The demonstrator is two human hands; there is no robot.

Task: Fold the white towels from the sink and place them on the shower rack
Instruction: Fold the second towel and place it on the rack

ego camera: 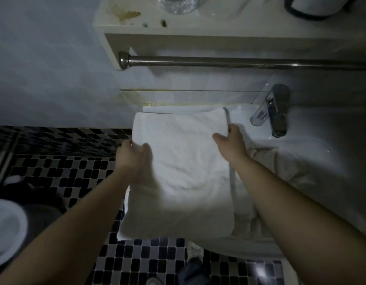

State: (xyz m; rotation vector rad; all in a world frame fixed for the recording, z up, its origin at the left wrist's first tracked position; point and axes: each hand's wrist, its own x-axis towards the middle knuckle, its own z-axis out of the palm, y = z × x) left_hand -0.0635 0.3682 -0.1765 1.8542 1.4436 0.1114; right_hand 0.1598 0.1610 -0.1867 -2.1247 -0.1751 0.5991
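Mid-frame, left hand (132, 155) and right hand (231, 140) each pinch a white towel (178, 171) — held over the sink (313, 145) edge.

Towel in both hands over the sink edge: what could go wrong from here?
The white towel hangs past the sink rim, so its lower edge could sag toward the tiled floor. The left hand and right hand pinch only the side edges, so a slip may undo the fold.
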